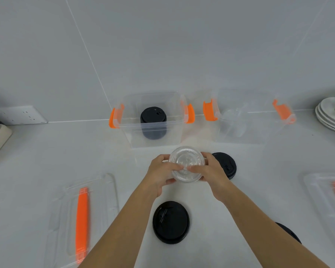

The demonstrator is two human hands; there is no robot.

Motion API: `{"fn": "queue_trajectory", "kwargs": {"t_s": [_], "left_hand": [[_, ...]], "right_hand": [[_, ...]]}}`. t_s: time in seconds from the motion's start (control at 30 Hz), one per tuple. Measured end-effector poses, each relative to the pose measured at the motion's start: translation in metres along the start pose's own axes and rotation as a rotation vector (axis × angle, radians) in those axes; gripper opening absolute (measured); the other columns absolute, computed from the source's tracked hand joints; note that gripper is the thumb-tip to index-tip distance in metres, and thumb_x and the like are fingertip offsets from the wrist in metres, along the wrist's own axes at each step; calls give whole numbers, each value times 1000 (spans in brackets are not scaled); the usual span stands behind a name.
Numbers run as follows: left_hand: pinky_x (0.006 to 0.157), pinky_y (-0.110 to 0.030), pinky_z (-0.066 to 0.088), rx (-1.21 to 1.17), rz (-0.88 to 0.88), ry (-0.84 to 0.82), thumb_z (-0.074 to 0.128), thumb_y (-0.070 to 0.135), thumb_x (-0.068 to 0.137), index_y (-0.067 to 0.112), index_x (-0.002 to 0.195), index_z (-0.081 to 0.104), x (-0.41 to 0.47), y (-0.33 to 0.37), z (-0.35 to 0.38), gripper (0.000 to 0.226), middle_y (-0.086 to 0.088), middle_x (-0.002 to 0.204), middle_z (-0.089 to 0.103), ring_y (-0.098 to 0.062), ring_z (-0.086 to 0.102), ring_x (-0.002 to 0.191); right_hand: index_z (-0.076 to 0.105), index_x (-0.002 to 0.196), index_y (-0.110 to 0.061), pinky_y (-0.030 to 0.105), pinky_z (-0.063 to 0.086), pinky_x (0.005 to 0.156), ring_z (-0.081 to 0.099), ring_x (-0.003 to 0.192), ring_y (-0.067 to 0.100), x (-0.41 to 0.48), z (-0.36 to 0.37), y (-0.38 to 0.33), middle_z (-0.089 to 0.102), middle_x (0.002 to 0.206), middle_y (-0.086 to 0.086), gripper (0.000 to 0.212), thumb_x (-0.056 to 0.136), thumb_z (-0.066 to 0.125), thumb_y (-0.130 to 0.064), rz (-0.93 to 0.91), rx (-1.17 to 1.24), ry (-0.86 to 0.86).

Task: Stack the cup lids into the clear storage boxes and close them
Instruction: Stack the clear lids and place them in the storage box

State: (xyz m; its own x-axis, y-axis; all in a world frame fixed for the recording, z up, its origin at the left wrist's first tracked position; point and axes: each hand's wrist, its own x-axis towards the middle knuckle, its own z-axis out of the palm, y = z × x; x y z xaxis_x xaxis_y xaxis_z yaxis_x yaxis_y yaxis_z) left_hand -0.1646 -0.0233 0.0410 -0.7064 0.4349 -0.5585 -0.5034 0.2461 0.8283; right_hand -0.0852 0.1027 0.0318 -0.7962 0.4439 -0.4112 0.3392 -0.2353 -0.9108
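I see both hands, left hand (162, 171) and right hand (213, 171), pinching a small stack of clear lids (186, 163) by the rim, just short of the boxes; thin, light, slippery, likely flexing; I would grip opposite edges.

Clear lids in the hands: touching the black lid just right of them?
Cannot tell. In the head view the right hand covers the space between the clear lids and the black lid, so neither contact nor gap shows.
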Motion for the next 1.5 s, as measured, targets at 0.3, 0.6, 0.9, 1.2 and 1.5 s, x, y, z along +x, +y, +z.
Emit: {"fn": "queue_trajectory", "kwargs": {"t_s": [0.3, 0.6, 0.9, 1.2, 1.5], "left_hand": [[80, -35, 57, 75, 223, -65, 71, 10, 78, 14, 113, 57, 4, 80, 62, 37, -2, 103, 62, -16, 62, 93], [67, -33, 56, 29, 234, -136, 71, 11, 75, 7, 121, 54, 28, 163, 144, 49, -9, 109, 64, -22, 62, 93], [83, -40, 55, 142, 139, -38, 63, 11, 84, 4, 118, 57, 72, 181, 191, 35, -11, 114, 59, -28, 60, 104], [94, -47, 50, 163, -31, 3, 62, 21, 86, 12, 121, 54, 95, 165, 201, 37, -9, 129, 51, -29, 52, 119], [75, -37, 47, 266, -121, -24, 60, 24, 89, 13, 126, 51, 104, 153, 205, 40, -1, 80, 47, -18, 51, 72]], "right_hand": [[52, 120, -14, 25, 50, 70, 62, 92, 16, 0, -54, -77, 63, 107, 4, 49, 75, 71, -5, -241, 45, 131], [55, 119, -11, 41, 52, 90, 63, 103, 25, 33, -128, -155, 64, 114, 8, 48, 75, 72, -13, -342, -17, 240], [59, 110, 0, 48, 52, 93, 64, 102, 34, 94, -168, -171, 65, 111, 19, 58, 64, 74, -31, -193, -176, 205], [53, 112, 0, 33, 47, 79, 60, 96, 27, 140, -180, -143, 60, 108, 12, 46, 75, 71, -22, -35, -272, 106], [50, 107, -5, 26, 38, 69, 48, 83, 21, 151, -181, -128, 51, 95, 7, 36, 78, 68, -20, 70, -387, 40]]}}
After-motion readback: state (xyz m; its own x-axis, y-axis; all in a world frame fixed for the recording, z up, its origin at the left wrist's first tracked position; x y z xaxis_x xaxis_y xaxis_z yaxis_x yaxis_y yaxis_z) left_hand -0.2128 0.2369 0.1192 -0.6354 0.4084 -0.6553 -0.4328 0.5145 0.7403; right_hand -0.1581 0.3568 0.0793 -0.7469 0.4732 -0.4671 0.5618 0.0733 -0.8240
